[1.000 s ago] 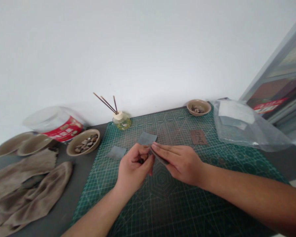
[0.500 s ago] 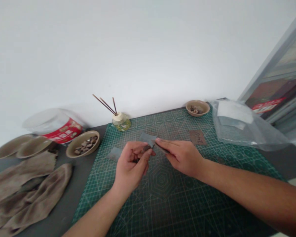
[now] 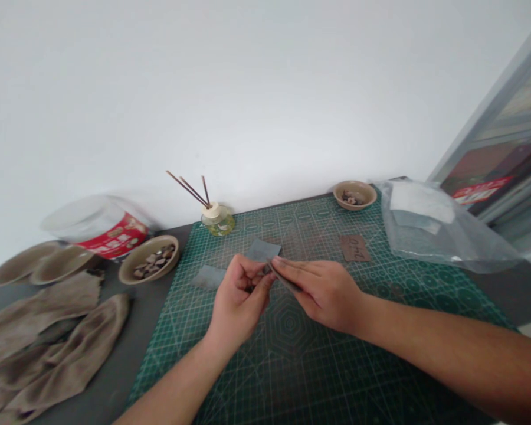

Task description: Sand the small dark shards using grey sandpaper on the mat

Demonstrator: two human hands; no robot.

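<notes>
Over the green cutting mat [image 3: 265, 378], my left hand [image 3: 236, 295] pinches a small dark stone-like piece [image 3: 266, 269], mostly hidden by the fingers. My right hand [image 3: 325, 289] is closed on a folded piece of sandpaper [image 3: 287, 279], its edge pressed against the small piece. Just behind the hands lies a grey sandpaper square [image 3: 263, 249]. Another grey sandpaper piece [image 3: 206, 277] rests beside my left hand, partly covered by it. A brown sandpaper piece marked 240 [image 3: 354, 248] lies farther right on the mat.
On the left stand a bowl of small pieces [image 3: 150, 260], two more bowls [image 3: 20, 265], a red-labelled tub [image 3: 110, 236] and a crumpled brown cloth [image 3: 75, 354]. A reed diffuser [image 3: 218, 220], a small bowl [image 3: 354, 195] and a plastic bag [image 3: 407, 239] sit along the back and right.
My right hand has moved slightly left and down, bringing the sandpaper onto the small piece. The piece has turned in my left fingers and shows less.
</notes>
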